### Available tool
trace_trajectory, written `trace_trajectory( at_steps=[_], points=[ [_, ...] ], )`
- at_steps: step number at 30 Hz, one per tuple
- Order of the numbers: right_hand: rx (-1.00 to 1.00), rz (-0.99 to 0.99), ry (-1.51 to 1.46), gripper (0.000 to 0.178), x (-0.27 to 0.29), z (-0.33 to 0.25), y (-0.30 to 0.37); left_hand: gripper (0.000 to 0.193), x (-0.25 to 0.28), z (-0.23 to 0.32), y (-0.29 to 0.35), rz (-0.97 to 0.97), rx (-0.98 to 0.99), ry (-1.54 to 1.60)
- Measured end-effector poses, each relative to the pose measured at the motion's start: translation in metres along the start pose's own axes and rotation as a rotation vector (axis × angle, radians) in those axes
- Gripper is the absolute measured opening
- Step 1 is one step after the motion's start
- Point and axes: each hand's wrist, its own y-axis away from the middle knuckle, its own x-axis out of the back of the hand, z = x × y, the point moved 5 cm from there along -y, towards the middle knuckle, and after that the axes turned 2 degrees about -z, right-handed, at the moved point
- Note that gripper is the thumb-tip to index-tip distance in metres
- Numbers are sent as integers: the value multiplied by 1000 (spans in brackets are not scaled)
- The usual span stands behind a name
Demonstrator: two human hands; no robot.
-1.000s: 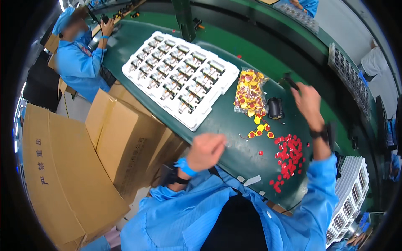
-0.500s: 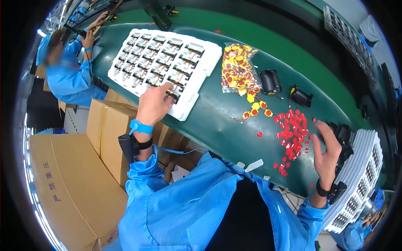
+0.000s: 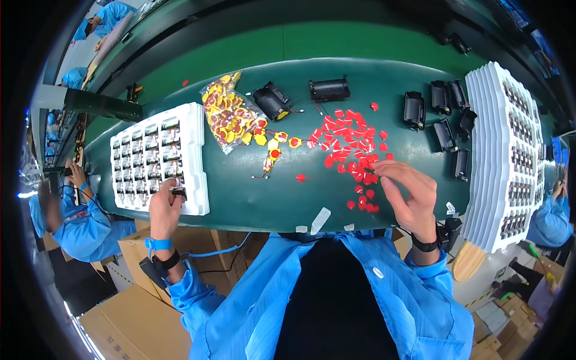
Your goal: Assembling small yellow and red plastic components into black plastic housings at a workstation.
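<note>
My left hand [image 3: 165, 211] is at the near right corner of a white tray [image 3: 195, 144] on the left. Its thumb and fingers are closed on a small black part [image 3: 179, 192] with metal on it, at one of the tray's pockets. Rows of similar small assemblies fill the tray. My right hand [image 3: 413, 195] hovers at the near right side of a loose pile of red discs [image 3: 345, 138]. Its thumb and forefinger are a little apart, with the fingertips close to the discs. Whether they touch one is hard to see.
A clear bag [image 3: 225, 114] of yellow and red wired pieces lies beyond the tray, with several spilled out. Black holders [image 3: 329, 89] lie at the back and on the right. Stacked white trays [image 3: 487, 162] stand at the right. Co-workers in blue [image 3: 84, 225] sit on both sides.
The view has swung to the right and levelled. My right hand has moved left from beside the red discs to their near edge. My left hand stays at the tray.
</note>
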Motion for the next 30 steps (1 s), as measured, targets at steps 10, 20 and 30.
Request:
trace_trajectory(
  at_steps=[10,20,30],
  points=[
    [5,89,-19,14,-6,6,14,23,58,23,30,352,123,112],
    [164,-81,5,48,-38,-50,-10,5,-41,230,4,-172,-155,1403],
    [230,20,181,72,-29,-36,-1,11,-56,311,11,-90,-488,983]
  ],
)
